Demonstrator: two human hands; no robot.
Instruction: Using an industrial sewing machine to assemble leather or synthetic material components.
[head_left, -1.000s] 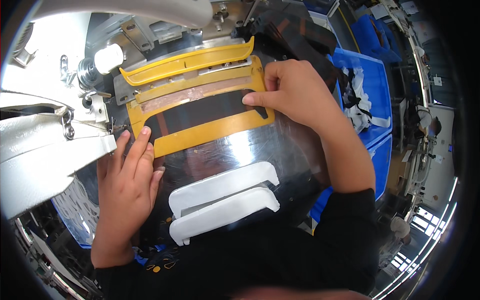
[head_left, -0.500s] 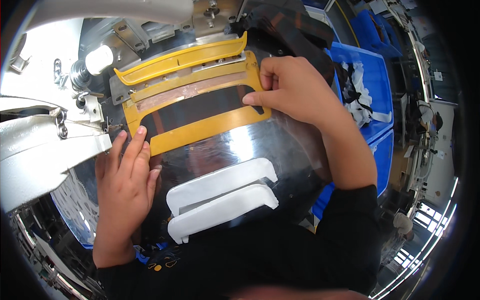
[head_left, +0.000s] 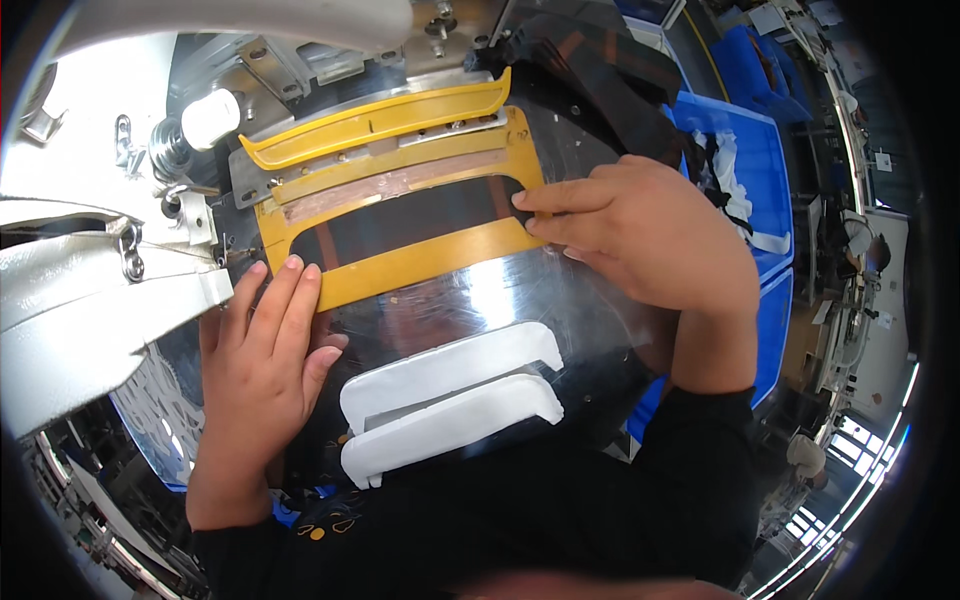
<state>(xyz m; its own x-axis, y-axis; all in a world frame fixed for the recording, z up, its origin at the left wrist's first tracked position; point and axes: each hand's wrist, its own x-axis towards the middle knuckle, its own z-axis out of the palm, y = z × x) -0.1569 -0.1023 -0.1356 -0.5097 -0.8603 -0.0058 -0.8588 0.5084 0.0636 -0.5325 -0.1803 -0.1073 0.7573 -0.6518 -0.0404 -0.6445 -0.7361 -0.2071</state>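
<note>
A yellow sewing template (head_left: 430, 258) lies on the shiny metal worktable, and dark fabric with reddish stripes (head_left: 410, 218) shows through its long opening. My left hand (head_left: 262, 358) rests with outstretched fingers on the template's lower left corner, close to the needle area of the sewing machine. At the right end, my right hand (head_left: 640, 225) has its fingers extended, their tips touching the template's edge beside the fabric. Its thumb is hidden. Along the far side of the template stands a raised yellow curved strip (head_left: 380, 122).
Two white strips with hooked ends (head_left: 450, 375) (head_left: 455, 428) lie nearer me. The white sewing machine (head_left: 100, 300) occupies the left. Blue bins (head_left: 770, 180) stand at the right, one holding white and black scraps. Dark striped fabric (head_left: 610, 60) is heaped at the back right.
My right hand has gone from gripping the template's right end with its thumb over the opening to laying extended fingertips there. A reddish stripe of the fabric now shows near that end.
</note>
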